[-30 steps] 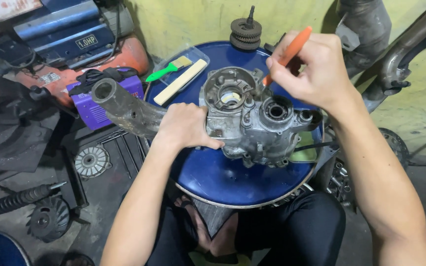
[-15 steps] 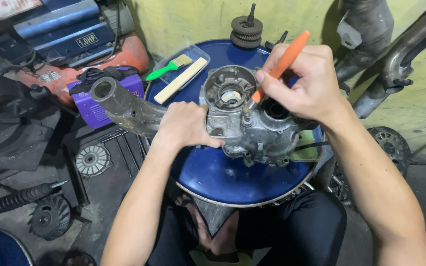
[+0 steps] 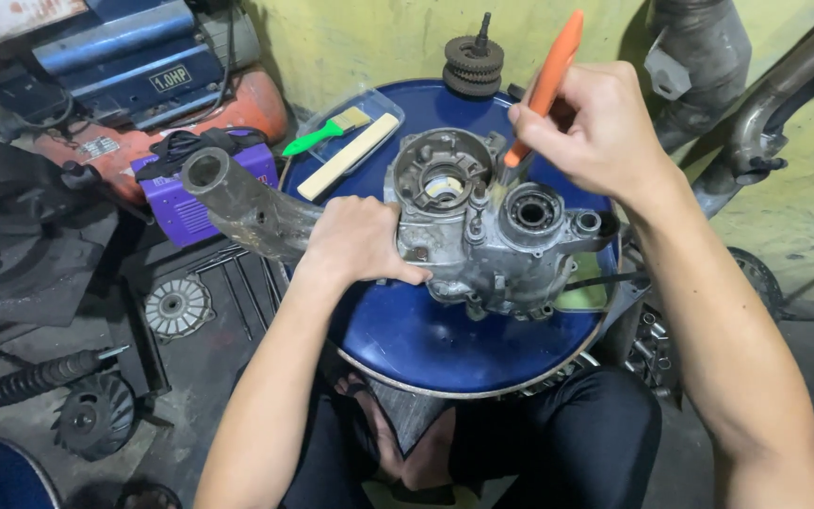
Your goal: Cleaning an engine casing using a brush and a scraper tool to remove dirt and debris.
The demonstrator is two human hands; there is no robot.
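A grey metal engine casing [image 3: 482, 226] lies on the round blue drum top [image 3: 445, 339]. Its long arm [image 3: 247, 203] sticks out past the drum's left edge. My left hand [image 3: 355, 240] presses flat on the casing's left side and steadies it. My right hand [image 3: 595, 132] grips an orange-handled brush [image 3: 544, 90] above the casing. The brush's lower end touches the casing between its two round bearing openings.
A green-handled brush [image 3: 327, 132] and a pale wooden stick [image 3: 349, 155] lie in a clear tray at the drum's back left. A gear stack [image 3: 473, 61] stands at the back. A purple box [image 3: 195, 193], a compressor [image 3: 143, 66], a finned wheel [image 3: 96, 415] and exhaust pipes [image 3: 765, 104] surround the drum.
My right hand has shifted left and lower with the orange brush, bringing its tip down onto the casing's middle. The left hand and the casing have stayed put.
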